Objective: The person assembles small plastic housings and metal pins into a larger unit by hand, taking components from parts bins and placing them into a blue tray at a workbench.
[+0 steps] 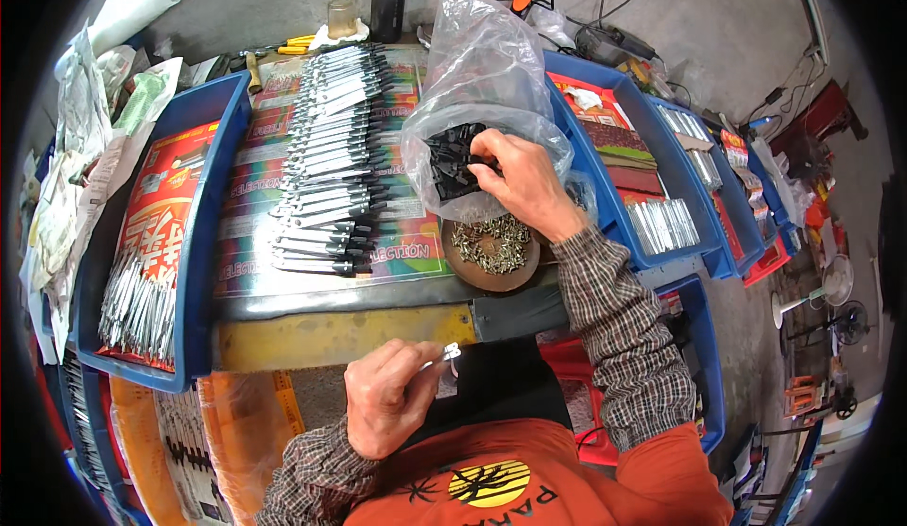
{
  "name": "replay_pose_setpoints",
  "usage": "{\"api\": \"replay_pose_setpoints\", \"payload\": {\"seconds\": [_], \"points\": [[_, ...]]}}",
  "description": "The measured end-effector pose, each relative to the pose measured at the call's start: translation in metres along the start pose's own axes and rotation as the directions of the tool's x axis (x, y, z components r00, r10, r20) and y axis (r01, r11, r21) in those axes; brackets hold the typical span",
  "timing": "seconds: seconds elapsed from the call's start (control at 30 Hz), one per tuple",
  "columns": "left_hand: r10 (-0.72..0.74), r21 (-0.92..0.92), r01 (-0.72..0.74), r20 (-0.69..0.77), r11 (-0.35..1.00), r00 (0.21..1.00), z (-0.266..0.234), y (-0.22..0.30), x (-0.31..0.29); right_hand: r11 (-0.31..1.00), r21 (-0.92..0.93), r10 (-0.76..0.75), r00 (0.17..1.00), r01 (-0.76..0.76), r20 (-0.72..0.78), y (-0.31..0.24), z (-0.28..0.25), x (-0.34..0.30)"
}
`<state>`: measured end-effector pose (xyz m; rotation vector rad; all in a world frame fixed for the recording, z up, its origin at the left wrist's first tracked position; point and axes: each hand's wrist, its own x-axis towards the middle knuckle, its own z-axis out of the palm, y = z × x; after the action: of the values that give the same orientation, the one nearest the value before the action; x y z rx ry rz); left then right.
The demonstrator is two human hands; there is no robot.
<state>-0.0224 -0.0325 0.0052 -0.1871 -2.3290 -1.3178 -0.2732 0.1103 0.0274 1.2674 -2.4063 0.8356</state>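
Note:
My left hand (pixel 385 401) is closed in front of the bench edge. A slim silver metal piece (pixel 451 350) sticks out past its thumb and forefinger; its rest is hidden by the palm. My right hand (pixel 525 184) reaches into a clear plastic bag (pixel 487 72) of small black parts (pixel 452 159). Its thumb and forefinger close round a black part among the others, whose exact shape I cannot make out. Just below that wrist stands a round brown bowl (pixel 463 269) of small brass-coloured screws (pixel 493 245). Left of the bag, silver strips with black ends (pixel 331 148) lie in a long overlapping row.
A blue tray (pixel 219 162) with silver strips (pixel 142 294) stands at the left. More blue trays (pixel 619 228) with metal pieces (pixel 661 226) line the right. At the back are a dark bottle (pixel 388 1), a glass jar (pixel 343 17) and yellow-handled tools (pixel 297 46).

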Motion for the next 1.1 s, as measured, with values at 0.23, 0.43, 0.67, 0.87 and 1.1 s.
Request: {"api": "replay_pose_setpoints", "payload": {"seconds": [0.23, 0.43, 0.67, 0.87, 1.1], "points": [[-0.039, 0.003, 0.039, -0.023, 0.999, 0.999, -0.001, 0.002, -0.008, 0.942, 0.332, 0.067, 0.997, -0.052, -0.033, -0.074, -0.024, -0.065], [-0.058, -0.019, 0.059, 0.051, 0.998, 0.997, 0.007, 0.009, -0.009, 0.843, 0.504, 0.194, 0.98, -0.188, 0.042, -0.094, -0.028, -0.123], [-0.047, -0.036, 0.049, 0.055, 0.998, 0.997, 0.018, 0.012, -0.015, 0.779, 0.57, 0.255, 0.962, -0.262, 0.093, -0.103, -0.029, -0.147], [-0.034, -0.032, 0.036, 0.07, 0.999, 0.997, 0.024, 0.013, -0.016, 0.789, 0.566, 0.236, 0.968, -0.24, 0.082, -0.103, -0.03, -0.158], [-0.01, -0.012, 0.011, 0.089, 1.0, 0.996, 0.028, 0.016, -0.019, 0.669, 0.691, 0.286, 0.953, -0.274, 0.101, -0.11, -0.024, -0.17]]}}
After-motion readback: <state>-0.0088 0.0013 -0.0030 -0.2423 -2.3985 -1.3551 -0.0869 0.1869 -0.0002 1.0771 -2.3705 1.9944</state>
